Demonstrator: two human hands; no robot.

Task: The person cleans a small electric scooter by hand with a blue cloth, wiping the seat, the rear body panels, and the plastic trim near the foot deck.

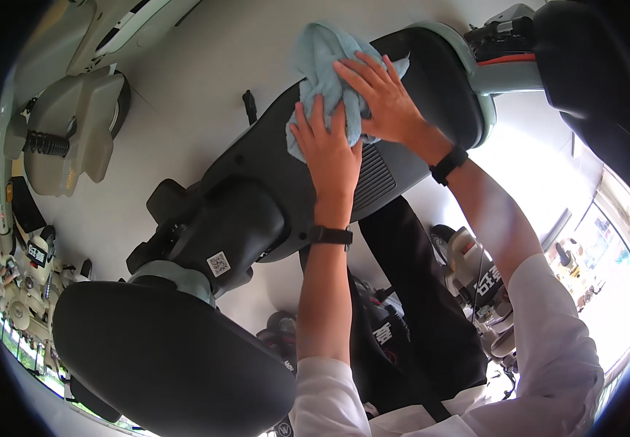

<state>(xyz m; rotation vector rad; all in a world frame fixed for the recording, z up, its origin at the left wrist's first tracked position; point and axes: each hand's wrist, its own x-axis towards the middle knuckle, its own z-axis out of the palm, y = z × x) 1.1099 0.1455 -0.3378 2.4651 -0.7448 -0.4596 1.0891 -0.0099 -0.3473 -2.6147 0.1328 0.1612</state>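
Observation:
A pale blue cloth (pixel 315 62) lies bunched on the dark grey floorboard (pixel 257 160) of a scooter. My left hand (pixel 328 153) rests on the cloth's near part, its fingers spread and pointing away from me. To its right, my right hand (pixel 388 102) lies over the cloth's right part, fingers stretched out and angled to the upper left. Both palms face down, and the cloth bulges out beyond the fingertips. Ribbed slots (pixel 375 182) in the floorboard show just right of my left wrist. What lies under the cloth is hidden.
The scooter's black seat (pixel 173 357) fills the lower left, close to my left forearm. Its pale front column (pixel 508 76) rises at the upper right beside a large black part (pixel 595 95). A beige scooter (pixel 67 135) stands at left, and others (pixel 475 269) stand behind my legs.

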